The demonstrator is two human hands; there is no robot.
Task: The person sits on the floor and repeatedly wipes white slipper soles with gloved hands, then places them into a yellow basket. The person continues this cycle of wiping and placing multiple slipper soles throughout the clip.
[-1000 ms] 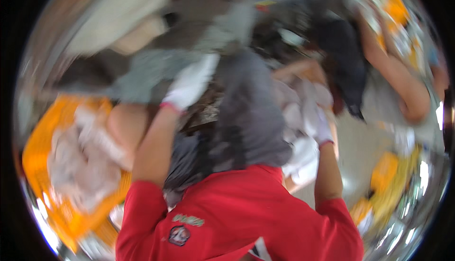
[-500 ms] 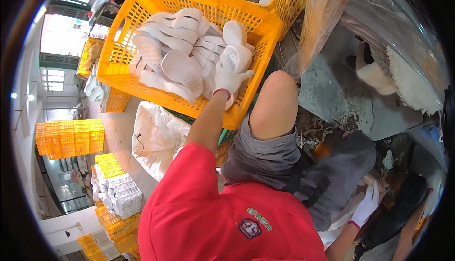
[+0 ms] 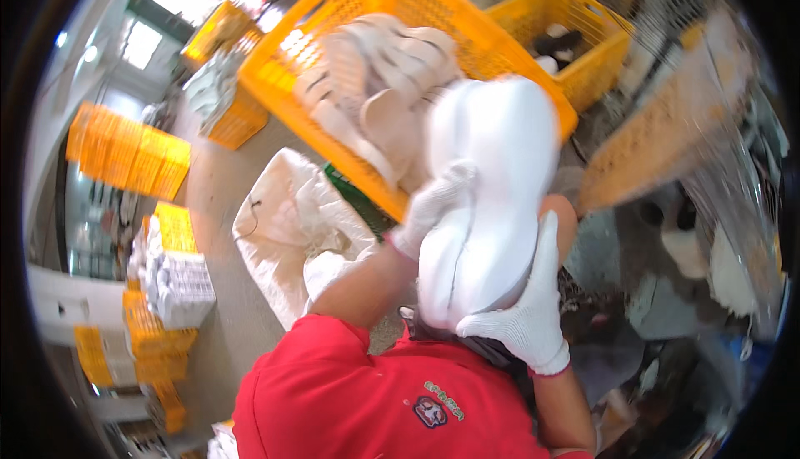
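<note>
Close in front of my chest I hold a pair of white shoe soles (image 3: pixel 504 175), lying side by side and blurred by motion. My left hand (image 3: pixel 442 205), in a white knit glove, grips their left edge. From the lower right, my gloved right hand (image 3: pixel 529 313) wraps round the near end, its thumb along the right side. Behind them, more white shoe soles (image 3: pixel 387 117) lie heaped in a yellow plastic crate (image 3: pixel 308 21), which the held pair partly covers.
A second yellow crate (image 3: pixel 608 34) with a few dark and white pieces stands beyond on the right. At the left are a white sack (image 3: pixel 283 225) and stacked crates (image 3: pixel 129 155). Clear plastic sheeting (image 3: pixel 733 209) hangs at the right.
My left hand has come up out of the crate with soles. My right hand has moved from the lower right to join it on them. The view has turned somewhat.
</note>
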